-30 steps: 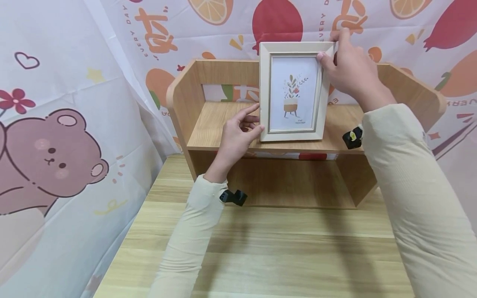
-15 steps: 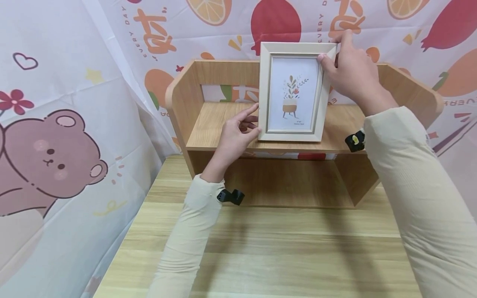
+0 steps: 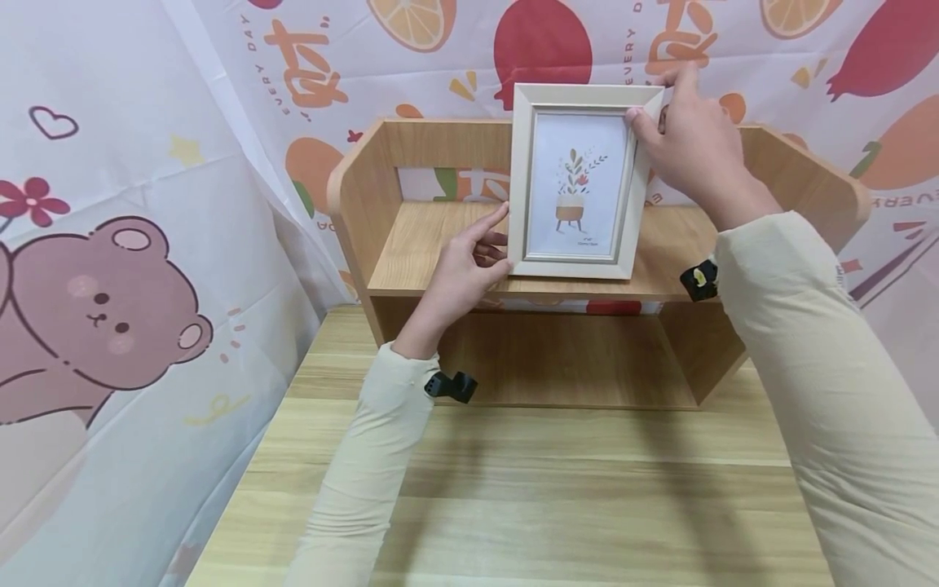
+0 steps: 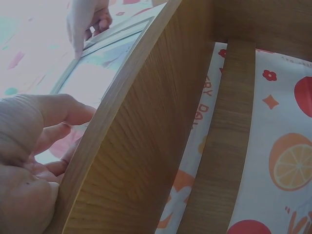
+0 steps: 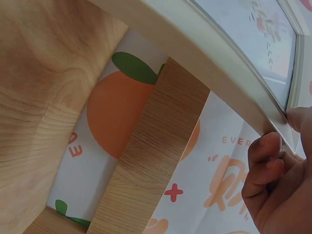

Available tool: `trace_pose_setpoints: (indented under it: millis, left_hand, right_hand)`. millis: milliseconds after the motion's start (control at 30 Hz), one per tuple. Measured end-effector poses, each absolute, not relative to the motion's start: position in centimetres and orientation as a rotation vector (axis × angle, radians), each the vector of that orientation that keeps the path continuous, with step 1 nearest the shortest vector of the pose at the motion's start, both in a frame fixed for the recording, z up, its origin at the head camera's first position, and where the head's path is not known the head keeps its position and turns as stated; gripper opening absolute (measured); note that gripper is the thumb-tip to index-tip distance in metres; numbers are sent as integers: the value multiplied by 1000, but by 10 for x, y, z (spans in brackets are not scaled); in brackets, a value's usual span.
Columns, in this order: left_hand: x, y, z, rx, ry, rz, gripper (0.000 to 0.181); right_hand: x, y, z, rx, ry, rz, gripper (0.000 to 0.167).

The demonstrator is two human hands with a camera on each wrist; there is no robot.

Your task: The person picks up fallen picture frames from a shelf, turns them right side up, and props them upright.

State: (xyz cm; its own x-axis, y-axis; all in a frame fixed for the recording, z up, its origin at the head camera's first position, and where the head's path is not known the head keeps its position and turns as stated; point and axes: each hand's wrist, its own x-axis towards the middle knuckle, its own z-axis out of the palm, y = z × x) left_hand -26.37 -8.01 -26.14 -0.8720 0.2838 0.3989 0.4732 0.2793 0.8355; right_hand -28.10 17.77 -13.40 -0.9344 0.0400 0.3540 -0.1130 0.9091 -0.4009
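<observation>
A cream picture frame with a potted-plant print stands upright on the upper board of a wooden desk shelf. My right hand grips its upper right corner, thumb on the front, other fingers curled behind the edge. In the right wrist view, that same hand pinches the corner of the frame. My left hand touches the frame's lower left edge with the tips of index finger and thumb spread apart. In the left wrist view, the shelf board partly hides the left hand's fingertips.
The shelf stands at the back of a wood-grain table. Below the upper board is an open lower compartment. Behind hangs a fruit-print cloth, and a bear-print cloth covers the left side. Shelf side panels rise on both sides.
Hardly anything differs. The frame stays in place in the right hand, and the left hand stays at its left edge, with only a tiny shift in the view.
</observation>
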Motion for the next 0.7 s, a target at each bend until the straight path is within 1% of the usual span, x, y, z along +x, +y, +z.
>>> trace_pose_setpoints:
  millis: [233,567,700]
  left_hand:
    - [-264,-80,-261,-712,-2382,-1635,67]
    - [-261,-81,-263,-696,-2424,-1548,63]
    - [-257,-82,-265,-698,-2409,-1508,59]
  right_hand:
    - [-279,176,-136,52,-2683,602,62]
    - [-276,182,-137,71,-2677,568,63]
    - [-270,185,-139,68,-2677,553,65]
